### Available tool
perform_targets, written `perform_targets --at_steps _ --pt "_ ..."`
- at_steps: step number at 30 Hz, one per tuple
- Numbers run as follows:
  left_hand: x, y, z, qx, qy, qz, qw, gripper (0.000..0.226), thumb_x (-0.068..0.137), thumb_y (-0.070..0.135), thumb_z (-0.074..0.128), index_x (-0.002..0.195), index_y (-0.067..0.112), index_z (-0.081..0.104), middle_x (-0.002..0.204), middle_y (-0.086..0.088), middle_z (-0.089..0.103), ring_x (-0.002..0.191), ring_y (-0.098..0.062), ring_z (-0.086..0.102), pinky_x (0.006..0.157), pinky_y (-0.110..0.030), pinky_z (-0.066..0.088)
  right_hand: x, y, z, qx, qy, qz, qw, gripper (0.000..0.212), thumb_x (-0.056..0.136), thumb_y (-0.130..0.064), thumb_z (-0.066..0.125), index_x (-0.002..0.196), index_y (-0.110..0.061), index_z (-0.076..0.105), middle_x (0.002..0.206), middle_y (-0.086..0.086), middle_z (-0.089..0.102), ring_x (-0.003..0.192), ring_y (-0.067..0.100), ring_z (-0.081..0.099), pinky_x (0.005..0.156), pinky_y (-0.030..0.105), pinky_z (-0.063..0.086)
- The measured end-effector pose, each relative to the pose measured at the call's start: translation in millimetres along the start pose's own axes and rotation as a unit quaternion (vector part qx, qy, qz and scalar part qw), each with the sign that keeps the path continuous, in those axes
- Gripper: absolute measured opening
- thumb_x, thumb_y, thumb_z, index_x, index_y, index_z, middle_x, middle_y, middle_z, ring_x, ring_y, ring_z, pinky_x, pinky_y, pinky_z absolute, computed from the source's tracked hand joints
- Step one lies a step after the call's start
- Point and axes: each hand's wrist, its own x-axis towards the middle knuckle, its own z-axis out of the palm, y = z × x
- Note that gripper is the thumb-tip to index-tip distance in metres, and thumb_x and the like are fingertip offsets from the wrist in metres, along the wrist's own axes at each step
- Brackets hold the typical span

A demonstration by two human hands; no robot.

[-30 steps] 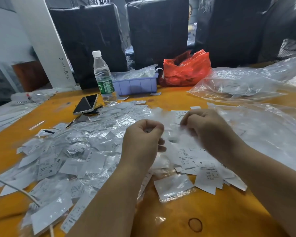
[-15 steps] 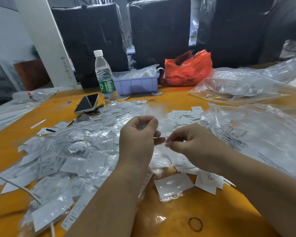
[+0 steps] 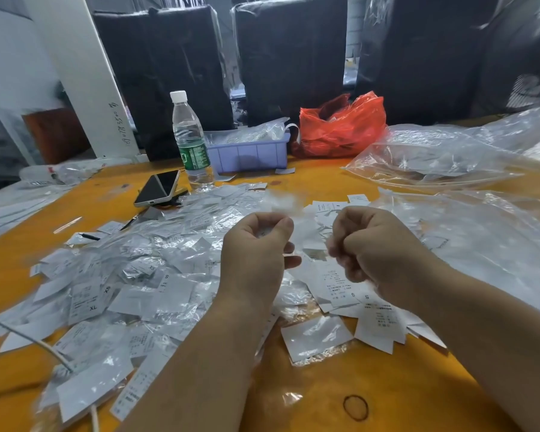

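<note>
The left hand (image 3: 256, 244) pinched a small clear bag (image 3: 286, 202) sticking up at its one o'clock; the right hand (image 3: 378, 247), at three o'clock, was curled, contents blurred. The flimsy bag could have slipped into the look-alike heap (image 3: 131, 275) at nine o'clock.

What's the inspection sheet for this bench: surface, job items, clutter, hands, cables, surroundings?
Surface: orange table, largely covered.
Job's things: pile of bagged labels left of the hands; loose paper labels, some marked S, below the right hand.
Clutter: water bottle upright, phone screen up, lilac bin, red bag, large clear bags on the right.
Hands: left hand grips a white piece; right hand has curled fingers, blurred, contents unclear.
Cables: white cable crosses the pile at lower left.
Surroundings: black wrapped bundles and a white post behind the table.
</note>
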Motion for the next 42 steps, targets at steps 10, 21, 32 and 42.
perform_targets --at_steps 10,21,32,42 --pt "-1.2 -0.1 0.0 -0.003 -0.049 -0.044 0.998 0.006 0.086 0.015 0.071 0.08 0.012 0.071 0.056 0.006 0.059 0.051 -0.006 0.058 0.056 -0.027 0.056 -1.6 -5.7 -5.6 -0.057 -0.047 0.013 0.997 0.047 0.084 -0.048 0.061 0.057 -0.019 0.038 0.051 -0.007 0.026 0.044 0.01 0.017 0.038 0.022 0.018" --pt "0.5 5.4 -2.5 -0.073 -0.14 -0.129 0.979 0.013 0.089 0.02 0.067 0.082 0.009 0.068 0.067 0.0 0.058 0.051 -0.01 0.054 0.049 -0.025 0.05 0.4 -3.9 -5.3 0.012 -0.057 0.008 0.998 0.028 0.096 -0.015 0.056 0.069 -0.007 0.057 0.042 -0.007 0.042 0.034 0.004 0.024 0.033 0.016 0.022" --pt "4.3 3.8 -5.8 -0.006 -0.123 -0.078 0.989 0.015 0.087 0.021 0.069 0.081 0.007 0.066 0.057 0.003 0.055 0.049 -0.008 0.052 0.05 -0.023 0.05 7.3 -4.3 -16.7 0.048 0.034 0.032 0.998 0.023 0.07 0.003 0.04 0.055 -0.015 0.039 0.057 0.004 0.024 0.044 0.012 0.015 0.037 0.018 0.017" --pt "3.0 2.1 -4.3 0.027 -0.169 -0.068 0.983 0.02 0.089 0.025 0.067 0.08 0.008 0.07 0.059 0.003 0.06 0.052 -0.009 0.054 0.052 -0.024 0.049 1.0 -6.4 -13.8 0.014 -0.161 0.035 0.986 0.018 0.075 -0.023 0.074 0.072 -0.014 0.059 0.052 -0.002 0.03 0.039 0.009 0.02 0.036 0.016 0.019"
